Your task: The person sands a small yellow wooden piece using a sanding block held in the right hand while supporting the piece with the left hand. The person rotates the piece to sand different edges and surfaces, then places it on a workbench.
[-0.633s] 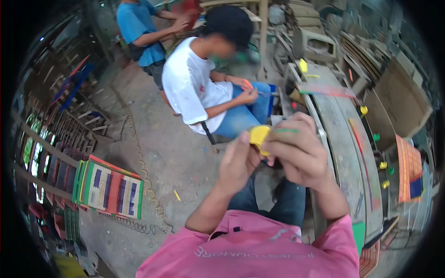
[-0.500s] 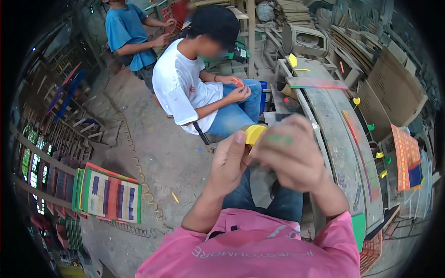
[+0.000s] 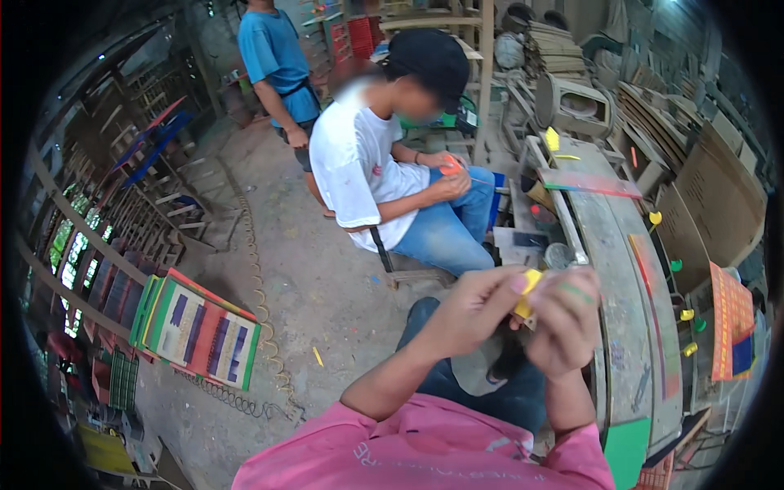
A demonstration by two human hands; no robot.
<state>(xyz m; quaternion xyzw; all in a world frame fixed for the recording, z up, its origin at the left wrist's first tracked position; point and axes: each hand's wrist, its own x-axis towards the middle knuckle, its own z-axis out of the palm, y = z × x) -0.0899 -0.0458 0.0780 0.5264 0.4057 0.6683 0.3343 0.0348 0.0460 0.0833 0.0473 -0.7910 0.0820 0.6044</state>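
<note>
Your left hand [image 3: 476, 307] pinches a small, bright-yellow, partly hidden piece [image 3: 532, 279] above your blue-trousered legs [image 3: 434, 382], your right hand [image 3: 569, 327] curled close against it, grip unclear, so a slackened pinch could drop it onto the grey concrete floor [image 3: 298, 269].

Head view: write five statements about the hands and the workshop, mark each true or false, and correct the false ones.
1. The left hand holds a small yellow piece. True.
2. The right hand rests on the wooden bench. False: it is raised, close beside the yellow piece.
3. A thin yellow strip lies on the grey concrete floor. True.
4. The co-worker in the blue T-shirt is seated. False: that person stands.
5. The seated co-worker in the white T-shirt wears a black cap. True.
</note>
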